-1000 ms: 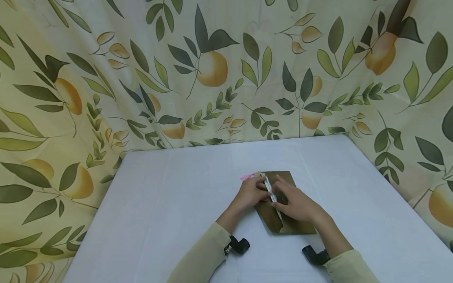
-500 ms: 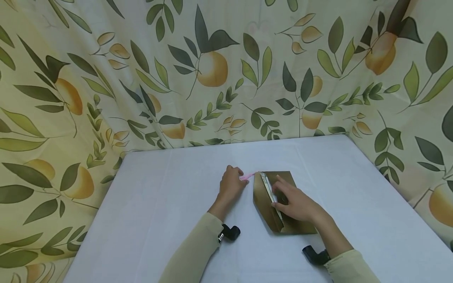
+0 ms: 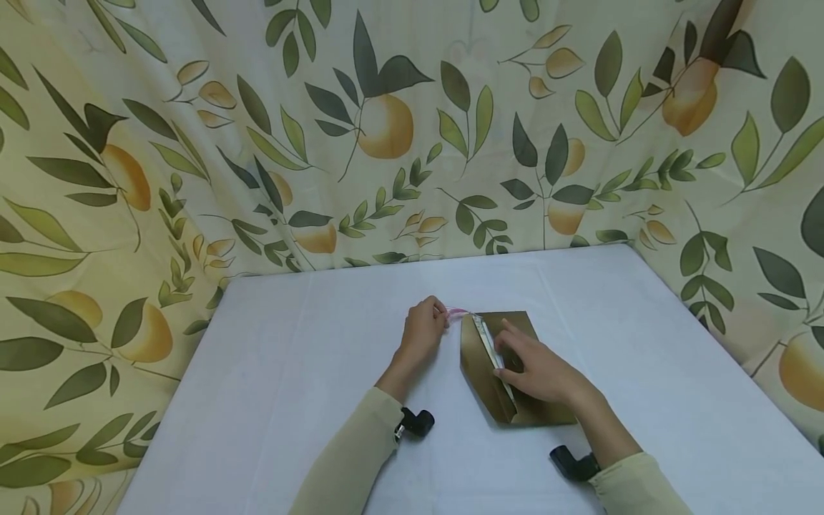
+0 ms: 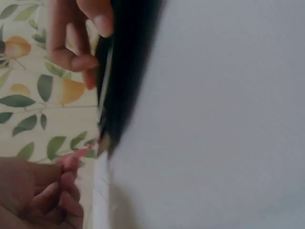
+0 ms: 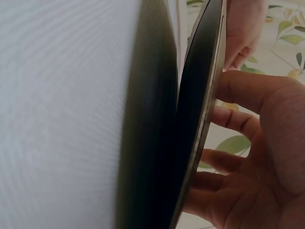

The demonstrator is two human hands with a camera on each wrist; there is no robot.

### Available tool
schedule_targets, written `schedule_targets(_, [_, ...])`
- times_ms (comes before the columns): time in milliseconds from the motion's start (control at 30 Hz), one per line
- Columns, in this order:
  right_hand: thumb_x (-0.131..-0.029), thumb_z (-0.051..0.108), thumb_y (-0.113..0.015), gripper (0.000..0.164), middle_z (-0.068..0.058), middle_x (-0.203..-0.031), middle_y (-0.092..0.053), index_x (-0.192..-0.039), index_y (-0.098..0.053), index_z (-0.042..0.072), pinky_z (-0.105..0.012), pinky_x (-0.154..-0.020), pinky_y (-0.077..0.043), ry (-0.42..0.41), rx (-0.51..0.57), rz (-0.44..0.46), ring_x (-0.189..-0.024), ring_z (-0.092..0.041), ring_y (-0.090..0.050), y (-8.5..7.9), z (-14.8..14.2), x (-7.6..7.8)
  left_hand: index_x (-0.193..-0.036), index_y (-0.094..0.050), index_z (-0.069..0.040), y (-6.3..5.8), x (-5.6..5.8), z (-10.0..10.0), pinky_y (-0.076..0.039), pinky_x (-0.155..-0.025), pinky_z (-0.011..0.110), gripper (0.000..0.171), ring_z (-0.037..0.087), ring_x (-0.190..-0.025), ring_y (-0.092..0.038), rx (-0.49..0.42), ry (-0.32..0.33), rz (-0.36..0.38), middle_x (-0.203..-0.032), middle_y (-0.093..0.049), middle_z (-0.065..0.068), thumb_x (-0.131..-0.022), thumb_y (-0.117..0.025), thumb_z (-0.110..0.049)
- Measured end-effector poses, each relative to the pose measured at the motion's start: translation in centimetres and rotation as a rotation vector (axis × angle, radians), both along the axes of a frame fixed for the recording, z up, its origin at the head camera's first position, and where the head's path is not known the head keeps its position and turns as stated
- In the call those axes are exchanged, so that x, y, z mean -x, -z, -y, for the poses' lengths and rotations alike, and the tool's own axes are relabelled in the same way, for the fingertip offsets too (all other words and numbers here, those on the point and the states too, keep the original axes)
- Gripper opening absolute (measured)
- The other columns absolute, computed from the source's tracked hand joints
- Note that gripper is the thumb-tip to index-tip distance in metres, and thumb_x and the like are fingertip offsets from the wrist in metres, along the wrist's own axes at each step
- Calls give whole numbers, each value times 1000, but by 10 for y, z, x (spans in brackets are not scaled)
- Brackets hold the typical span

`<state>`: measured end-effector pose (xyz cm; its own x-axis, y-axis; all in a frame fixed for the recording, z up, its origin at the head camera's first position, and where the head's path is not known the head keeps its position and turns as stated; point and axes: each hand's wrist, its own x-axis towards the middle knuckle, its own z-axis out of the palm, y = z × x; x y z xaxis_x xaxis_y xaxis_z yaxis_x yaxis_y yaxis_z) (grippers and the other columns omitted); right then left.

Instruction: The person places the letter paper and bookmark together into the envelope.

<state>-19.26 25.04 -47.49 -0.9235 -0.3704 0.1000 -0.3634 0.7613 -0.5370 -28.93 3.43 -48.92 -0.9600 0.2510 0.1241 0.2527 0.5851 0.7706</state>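
Note:
A flat, brown, folder-like thing [image 3: 483, 379] with a slanting pale patterned strip [image 3: 487, 340] lies on the white table. My right hand [image 3: 543, 368] rests on it, thumb and fingertips pressing its top face near that strip. At its far left corner, a thin pink ribbon-like strip [image 3: 457, 312] sticks out. My left hand [image 3: 423, 329] pinches the free end of this pink strip between thumb and fingers, left of the brown thing. In the left wrist view the pink strip [image 4: 76, 154] runs from my fingertips to the corner. The right wrist view shows dark gaps beneath the brown thing's edge [image 5: 205, 119].
A white cloth covers the table [image 3: 309, 372]. Behind and on both sides hangs a curtain [image 3: 399, 207] printed with oranges and leaves. Black cameras sit on my left wrist [image 3: 418, 423] and right wrist [image 3: 573, 465].
My left hand has left the brown thing's edge, moved left and taken the pink strip, which has shifted slightly away from me. My right hand has stayed in place.

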Motion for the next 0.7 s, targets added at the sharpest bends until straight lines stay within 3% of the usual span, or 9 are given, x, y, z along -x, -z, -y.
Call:
schedule_targets(133, [-85,27,-70,32,-22,-150,-24,-109,-51,18,-61,-88,-39,6,7,13,-125,-46,-39,0,1,-1,-84,-64,-9,-9,-6,-7,-43,-51,24,6,11,-59,-58,-81,145,95,-68,-66,-2,-90,-64,-11])
schedule_targets(233, [-85,26,-71,32,-24,-149,-24,-109,-51,18,-61,-87,-40,6,17,16,-123,-47,-41,0,0,-1,-80,-68,-11,-11,-14,-14,-45,-49,25,7,10,-58,-57,-46,256,172,-67,-66,-4,-86,-67,-12])
schedule_targets(367, [-86,25,-70,30,-23,-149,-25,-109,-52,18,-60,-87,-40,0,28,12,-124,-46,-41,0,1,-1,-77,-72,-12,-8,-22,-22,-46,-49,24,10,8,-55,-57,-8,336,210,-65,-65,-8,-84,-68,-7])
schedule_targets(567, [-86,24,-70,29,-23,-149,-26,-109,-53,17,-59,-88,-40,-8,32,-2,-125,-45,-40,0,2,0,-80,-71,-10,-4,-28,-23,-48,-50,25,8,10,-57,-61,-65,333,226,-67,-66,-6,-86,-67,-6])
schedule_targets(700, [-86,24,-70,29,-23,-149,-25,-109,-53,17,-58,-85,-42,10,23,8,-122,-45,-43,1,1,-1,-85,-70,-11,-4,-28,-19,-46,-52,24,4,9,-62,-57,-23,268,159,-72,-64,-5,-84,-67,-8])
